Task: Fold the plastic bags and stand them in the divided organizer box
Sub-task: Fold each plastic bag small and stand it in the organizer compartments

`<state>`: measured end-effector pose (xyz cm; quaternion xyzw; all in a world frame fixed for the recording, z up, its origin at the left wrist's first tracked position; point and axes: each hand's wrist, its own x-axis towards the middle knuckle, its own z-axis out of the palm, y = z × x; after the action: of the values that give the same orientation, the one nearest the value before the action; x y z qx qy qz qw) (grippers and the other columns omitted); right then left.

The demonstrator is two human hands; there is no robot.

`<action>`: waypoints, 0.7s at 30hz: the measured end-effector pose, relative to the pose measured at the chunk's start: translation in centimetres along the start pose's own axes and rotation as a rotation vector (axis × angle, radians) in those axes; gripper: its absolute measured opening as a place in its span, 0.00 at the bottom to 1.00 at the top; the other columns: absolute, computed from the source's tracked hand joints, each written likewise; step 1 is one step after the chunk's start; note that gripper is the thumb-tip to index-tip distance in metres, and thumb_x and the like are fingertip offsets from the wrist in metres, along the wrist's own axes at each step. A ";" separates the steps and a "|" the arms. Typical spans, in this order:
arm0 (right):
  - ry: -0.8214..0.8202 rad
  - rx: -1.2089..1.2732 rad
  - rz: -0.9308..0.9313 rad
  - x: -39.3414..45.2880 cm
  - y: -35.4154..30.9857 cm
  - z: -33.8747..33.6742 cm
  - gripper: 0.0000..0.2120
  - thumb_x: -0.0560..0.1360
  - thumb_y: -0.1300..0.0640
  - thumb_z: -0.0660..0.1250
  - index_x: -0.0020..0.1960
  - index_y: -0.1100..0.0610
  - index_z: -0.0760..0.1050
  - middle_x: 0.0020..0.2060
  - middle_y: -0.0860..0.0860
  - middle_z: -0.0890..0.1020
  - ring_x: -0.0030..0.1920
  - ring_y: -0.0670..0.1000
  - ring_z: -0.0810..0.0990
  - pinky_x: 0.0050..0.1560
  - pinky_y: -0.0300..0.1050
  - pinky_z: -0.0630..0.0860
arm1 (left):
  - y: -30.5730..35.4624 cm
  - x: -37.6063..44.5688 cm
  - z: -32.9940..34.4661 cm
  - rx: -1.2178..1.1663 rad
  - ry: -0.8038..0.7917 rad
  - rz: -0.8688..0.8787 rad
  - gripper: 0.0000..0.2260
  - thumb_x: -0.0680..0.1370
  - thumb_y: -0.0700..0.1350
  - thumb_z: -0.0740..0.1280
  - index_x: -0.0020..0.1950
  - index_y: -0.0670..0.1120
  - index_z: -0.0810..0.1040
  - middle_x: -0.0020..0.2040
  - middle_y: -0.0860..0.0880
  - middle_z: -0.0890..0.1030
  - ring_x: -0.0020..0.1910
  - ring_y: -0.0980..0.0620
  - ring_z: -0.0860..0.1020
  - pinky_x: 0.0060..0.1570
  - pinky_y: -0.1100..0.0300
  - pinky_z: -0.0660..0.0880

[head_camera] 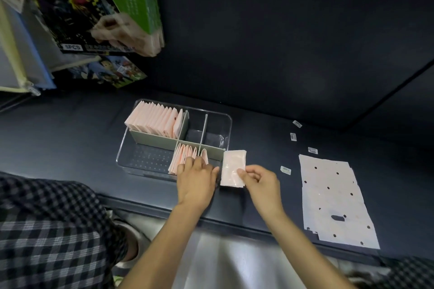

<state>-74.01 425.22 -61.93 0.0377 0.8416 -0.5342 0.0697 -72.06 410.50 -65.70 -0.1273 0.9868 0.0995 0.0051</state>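
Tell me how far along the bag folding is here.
Done: a full row of folded bags fills the organizer box's back-left compartment, and several stand in front. In hand: the right hand pinches a folded bag while the left hand touches the front row. Left: the flat bags at right.

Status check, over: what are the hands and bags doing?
Right hand pinches folded bag beside organizer box. Left hand parts standing bags. Flat bags wait. Nothing blocking.

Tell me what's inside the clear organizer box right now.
The organizer box holds a long row of folded pink bags at the back left and a shorter row in front. The left hand covers that front section's near end. Other compartments look empty.
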 end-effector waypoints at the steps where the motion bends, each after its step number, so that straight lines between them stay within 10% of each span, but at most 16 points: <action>1: 0.001 -0.055 -0.031 0.1 -0.5 0.5 0.05 0.72 0.57 0.71 0.37 0.53 0.79 0.27 0.44 0.79 0.31 0.43 0.76 0.37 0.38 0.72 | -0.3 -0.2 -0.1 -0.010 0.031 -0.022 0.20 0.82 0.55 0.50 0.56 0.50 0.79 0.57 0.51 0.76 0.56 0.48 0.68 0.51 0.53 0.60; 10: -0.039 -0.710 -0.128 1.8 -3.1 6.0 0.09 0.75 0.52 0.62 0.46 0.54 0.80 0.44 0.54 0.83 0.48 0.61 0.79 0.41 0.46 0.73 | -2.2 -1.1 -0.2 -0.217 0.191 -0.046 0.11 0.80 0.47 0.61 0.48 0.47 0.83 0.51 0.50 0.80 0.51 0.46 0.71 0.48 0.53 0.65; 17: -0.224 -0.658 0.002 2.8 -3.1 8.1 0.13 0.77 0.56 0.58 0.48 0.59 0.79 0.47 0.60 0.82 0.50 0.62 0.79 0.46 0.48 0.75 | -2.3 -1.7 0.3 -0.378 0.290 -0.007 0.03 0.74 0.39 0.70 0.44 0.43 0.84 0.45 0.48 0.82 0.45 0.43 0.76 0.44 0.50 0.72; 21: -0.335 -0.457 0.172 3.8 -3.1 8.4 0.18 0.80 0.53 0.53 0.39 0.61 0.74 0.32 0.58 0.81 0.31 0.58 0.83 0.38 0.44 0.80 | -2.6 -1.9 0.8 -0.466 0.279 -0.061 0.05 0.74 0.40 0.70 0.48 0.45 0.83 0.49 0.48 0.80 0.48 0.44 0.75 0.47 0.53 0.68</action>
<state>-77.57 416.25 -63.27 0.0037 0.9106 -0.3217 0.2593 -69.53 408.71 -66.87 -0.1673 0.9242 0.3051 -0.1573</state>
